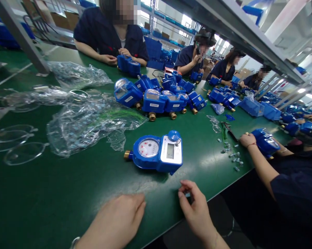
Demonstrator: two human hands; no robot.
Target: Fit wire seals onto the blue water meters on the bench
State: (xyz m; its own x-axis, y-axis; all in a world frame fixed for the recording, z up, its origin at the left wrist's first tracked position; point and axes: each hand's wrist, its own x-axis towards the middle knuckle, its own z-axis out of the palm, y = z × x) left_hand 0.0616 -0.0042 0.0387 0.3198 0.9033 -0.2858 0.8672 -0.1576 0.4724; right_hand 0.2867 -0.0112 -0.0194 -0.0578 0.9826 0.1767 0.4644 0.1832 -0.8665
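Note:
A blue water meter (156,155) lies face up in front of me, with a round dial, a white panel with a small display and a raised round blue lid. Its brass threaded end (127,155) points left. My left hand (119,216) rests on the table just below the meter, apart from it. Its fingers are curled under, so whatever they hold is hidden. To the right, by the table edge, my right hand (196,207) is curled with thumb and fingers close together. A small light-blue piece (188,194) shows between them, too small to name surely.
A clear plastic bag (80,128) of small parts and green wires lies left, beside clear rings (25,152). Several more meters (154,101) stand behind. Small clear-blue pieces (235,157) and pliers (230,130) lie right, near a co-worker's hand (248,139). Other people sit opposite.

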